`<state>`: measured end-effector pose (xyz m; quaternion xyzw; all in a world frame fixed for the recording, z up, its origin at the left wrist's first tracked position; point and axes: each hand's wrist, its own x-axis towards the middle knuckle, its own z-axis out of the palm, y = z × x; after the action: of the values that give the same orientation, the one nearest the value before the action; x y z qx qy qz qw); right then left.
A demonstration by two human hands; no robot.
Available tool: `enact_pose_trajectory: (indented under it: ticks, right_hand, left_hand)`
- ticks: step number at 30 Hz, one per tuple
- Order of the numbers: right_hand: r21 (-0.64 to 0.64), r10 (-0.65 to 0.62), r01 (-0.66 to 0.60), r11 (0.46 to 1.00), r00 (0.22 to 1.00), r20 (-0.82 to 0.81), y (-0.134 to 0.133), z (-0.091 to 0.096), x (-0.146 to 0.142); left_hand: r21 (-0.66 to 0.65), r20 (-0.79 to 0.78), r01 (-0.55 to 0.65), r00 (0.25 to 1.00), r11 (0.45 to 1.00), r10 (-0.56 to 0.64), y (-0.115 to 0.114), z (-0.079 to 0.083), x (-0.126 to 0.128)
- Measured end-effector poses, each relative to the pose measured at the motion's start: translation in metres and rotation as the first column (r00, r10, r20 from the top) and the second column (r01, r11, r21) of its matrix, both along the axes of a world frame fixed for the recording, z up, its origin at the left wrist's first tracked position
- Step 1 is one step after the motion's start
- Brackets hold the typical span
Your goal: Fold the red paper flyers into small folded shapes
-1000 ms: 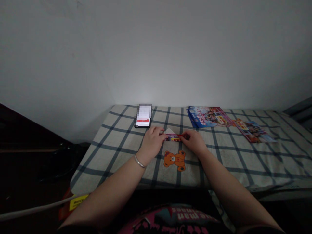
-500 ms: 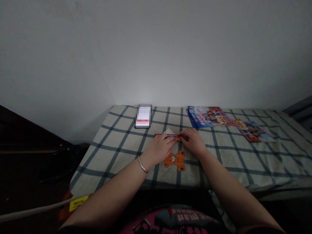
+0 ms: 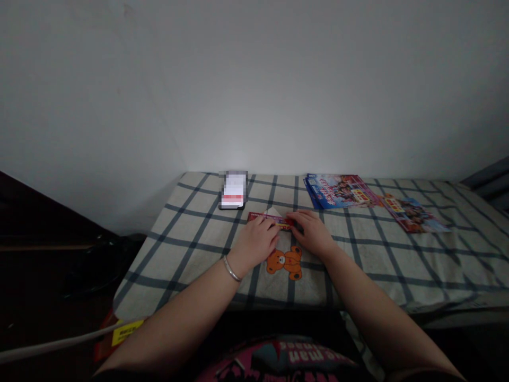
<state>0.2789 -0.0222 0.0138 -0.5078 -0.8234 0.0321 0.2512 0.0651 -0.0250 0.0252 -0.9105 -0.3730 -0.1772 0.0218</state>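
A small folded strip of printed red paper (image 3: 274, 218) lies on the checked cloth (image 3: 358, 249), with a white fold showing at its far side. My left hand (image 3: 256, 241) rests knuckles-up on the strip's left part, fingers curled and pressed on it. My right hand (image 3: 312, 231) presses the strip's right end with its fingers together. A silver bangle sits on my left wrist. An orange teddy bear print (image 3: 285, 261) lies just nearer to me than both hands.
A phone (image 3: 233, 191) with a lit screen lies behind my hands near the wall. Colourful leaflets (image 3: 338, 192) are stacked at the back right, with another leaflet (image 3: 415, 214) further right. The cloth's edge drops off at left and front; a white cable (image 3: 51, 345) runs below left.
Both hands have shifted slightly left along the paper strip, and more of its left end now shows beyond my left fingers. The strip looks flatter and longer.
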Motion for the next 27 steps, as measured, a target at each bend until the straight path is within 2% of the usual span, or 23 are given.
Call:
enact_pose_trajectory:
  ticks: [6,10,16,22,27]
  right_hand:
    - [-0.066,-0.029,0.028,0.997,1.000,-0.003,-0.001,0.001,-0.001]
    - [-0.061,-0.029,0.026,0.998,0.999,-0.038,-0.001,0.002,-0.001]
    - [-0.072,0.033,-0.042,0.996,0.992,-0.121,-0.003,0.003,0.002]
    - [0.041,-0.005,0.010,0.999,0.992,-0.123,0.001,0.001,0.006]
    - [0.045,0.014,-0.011,0.999,0.998,-0.066,0.002,0.001,0.004]
  left_hand:
    - [0.002,0.002,0.016,1.000,1.000,-0.016,0.002,-0.002,0.000]
    - [-0.052,0.087,0.017,0.996,0.998,-0.012,0.004,-0.008,-0.002]
    - [-0.135,0.150,0.037,0.988,0.990,-0.016,0.008,-0.012,-0.005]
    - [-0.170,0.092,0.072,0.994,0.983,-0.057,0.007,-0.007,-0.005]
    - [-0.162,0.090,0.168,0.984,0.972,-0.155,0.010,-0.010,-0.005]
